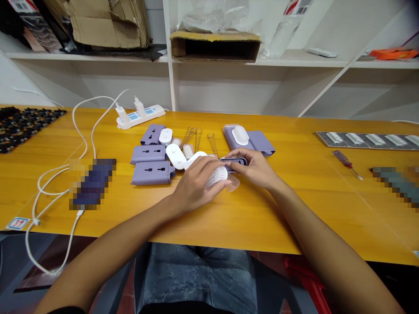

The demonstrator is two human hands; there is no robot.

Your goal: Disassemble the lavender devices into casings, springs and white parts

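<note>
Left hand (pixel 196 185) clamped on white ribbed plastic part (pixel 216 177), right hand (pixel 252 168) pinching lilac socket housing (pixel 234 161) — hands together mid-frame. Step looks like assembly of housing; next move seems to call for lining both parts up and seating them. Coil springs (pixel 198 139) and spare housings (pixel 152 172) lie upper left of hands.

Dark object (pixel 93 183) pixelated, grey strip (pixel 397 185) pixelated at right edge, white bristled part (pixel 216 178) half hidden by hands (pixel 196 185) (pixel 253 168)
</note>
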